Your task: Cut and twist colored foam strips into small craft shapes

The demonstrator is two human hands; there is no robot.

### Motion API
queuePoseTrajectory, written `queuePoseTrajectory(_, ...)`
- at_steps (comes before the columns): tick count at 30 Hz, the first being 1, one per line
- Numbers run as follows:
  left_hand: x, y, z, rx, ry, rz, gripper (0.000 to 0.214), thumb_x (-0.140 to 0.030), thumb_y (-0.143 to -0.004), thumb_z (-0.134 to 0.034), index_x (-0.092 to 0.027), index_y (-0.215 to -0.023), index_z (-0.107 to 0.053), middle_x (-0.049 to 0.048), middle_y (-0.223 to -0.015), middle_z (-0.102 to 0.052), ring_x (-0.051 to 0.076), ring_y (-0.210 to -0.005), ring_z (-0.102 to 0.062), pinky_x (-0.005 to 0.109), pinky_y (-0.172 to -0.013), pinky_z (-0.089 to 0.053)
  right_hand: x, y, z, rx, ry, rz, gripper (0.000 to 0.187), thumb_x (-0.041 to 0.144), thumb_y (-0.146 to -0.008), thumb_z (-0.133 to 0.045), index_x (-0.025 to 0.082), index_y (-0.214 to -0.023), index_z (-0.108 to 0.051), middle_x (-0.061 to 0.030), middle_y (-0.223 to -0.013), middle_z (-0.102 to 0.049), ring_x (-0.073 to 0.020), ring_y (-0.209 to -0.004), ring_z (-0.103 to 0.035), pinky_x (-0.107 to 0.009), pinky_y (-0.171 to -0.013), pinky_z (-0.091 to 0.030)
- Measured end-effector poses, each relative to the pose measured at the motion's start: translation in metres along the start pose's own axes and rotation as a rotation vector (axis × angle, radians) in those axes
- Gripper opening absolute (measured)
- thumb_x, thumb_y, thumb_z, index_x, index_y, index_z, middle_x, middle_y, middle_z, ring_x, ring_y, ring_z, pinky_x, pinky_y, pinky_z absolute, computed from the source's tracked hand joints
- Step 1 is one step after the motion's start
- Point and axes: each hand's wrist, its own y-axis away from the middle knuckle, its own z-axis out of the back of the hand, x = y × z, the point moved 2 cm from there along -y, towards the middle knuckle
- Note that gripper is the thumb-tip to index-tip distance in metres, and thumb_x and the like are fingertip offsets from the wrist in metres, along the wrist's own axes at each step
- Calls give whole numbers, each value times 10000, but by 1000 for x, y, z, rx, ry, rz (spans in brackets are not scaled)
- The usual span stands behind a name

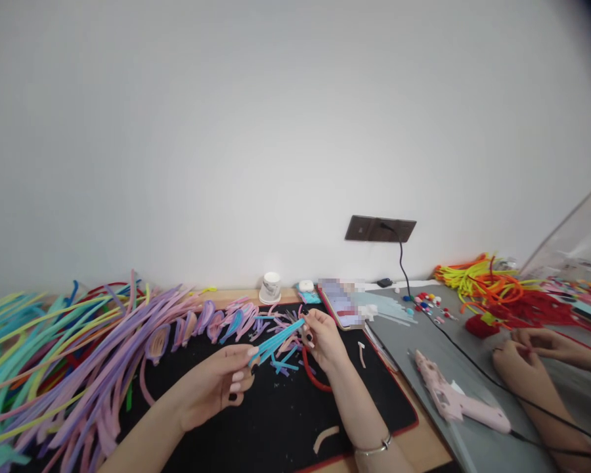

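Over a black mat [276, 420], both hands, left [217, 387] and right [325, 338], pinch a blue pipe cleaner [278, 341]; no legible writing.

Head cam, looks fwd/down over desk [236, 297], wall behind, close.

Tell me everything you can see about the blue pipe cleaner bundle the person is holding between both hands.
The blue pipe cleaner bundle is a few fuzzy, light blue stems held together, straight and slanting up to the right. The left hand pinches its lower end between thumb and fingertips; the right hand grips its upper end. It hangs in the air above the black mat, over short blue and purple offcuts. How many stems it holds is unclear.
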Motion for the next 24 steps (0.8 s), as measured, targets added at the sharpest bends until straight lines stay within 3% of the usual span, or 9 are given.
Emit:
queuePoseTrajectory(4,8,-3,-4,90,-197,-5,324,-423,-763,-666,-172,-694,-473,-58,-543,-416,56,-470,-328,182,-449,-240,1,1,3,10,-8,13,330,301,-652,-759,165,-571,-469,63,-443,-442,-29,-336,-280,-172,-339,-176)
queuePoseTrajectory(8,14,-7,-5,82,-350,-87,354,-456,-800,-611,-166,-672,-454,-58,-538,-425,60,-483,-329,197,-509,-299,2,1,4,32,-56,-1,313,278,-669,-748,163,-582,-470,69,-461,-434,-25,-348,-271,-168,-348,-165)
queuePoseTrajectory(16,16,-11,-2,35,-715,-160,431,-554,-824,-493,-161,-650,-470,-50,-559,-418,79,-496,-338,210,-506,-261,4,-1,6,45,3,27,350,308,-646,-757,163,-555,-451,70,-443,-437,-23,-341,-252,-175,-349,-142)
queuePoseTrajectory(20,14,-9,-6,82,-951,-209,399,-482,-848,-478,-150,-637,-550,-39,-559,-426,100,-531,-395,217,-533,-288,4,-1,9,41,62,64,356,332,-675,-736,167,-547,-447,71,-398,-433,-28,-313,-263,-176,-339,-150)
queuePoseTrajectory(24,12,-5,-13,96,-1125,-346,367,-387,-881,-450,-160,-620,-573,-14,-633,-478,122,-618,-471,225,-619,-345,2,-1,8,41,100,77,352,347,-688,-714,180,-557,-435,79,-390,-421,-34,-302,-263,-177,-325,-172)
